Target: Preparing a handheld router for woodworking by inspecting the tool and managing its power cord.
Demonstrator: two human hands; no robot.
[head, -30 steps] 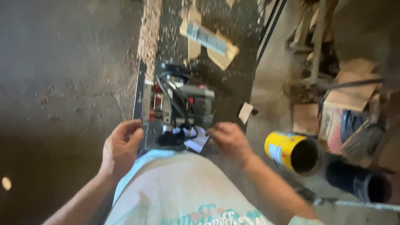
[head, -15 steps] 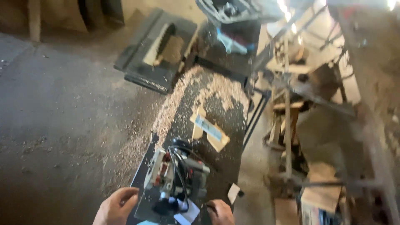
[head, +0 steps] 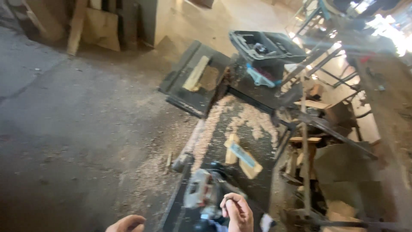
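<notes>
A grey and black power tool (head: 201, 192), blurred, sits at the near end of a long dark board (head: 257, 180). My right hand (head: 237, 212) is at the tool's right side with its fingers curled in against it. Only the top of my left hand (head: 126, 224) shows at the bottom edge, left of the board and a little apart from the tool. What its fingers do is hidden. Just beyond the tool lie pale wood offcuts (head: 242, 155), one with a blue strip on it.
Sawdust (head: 240, 122) covers the board's far half and spills onto the concrete floor (head: 77, 129). A dark panel holding a wood piece (head: 193, 79) and an open black tool case (head: 266, 45) lie farther on. Metal frames and scrap wood (head: 313, 129) crowd the right. Planks (head: 77, 25) lean top left.
The view has tilted up and away from my hands, which now sit at the bottom edge. My left hand has shifted out to the left of the tool.
</notes>
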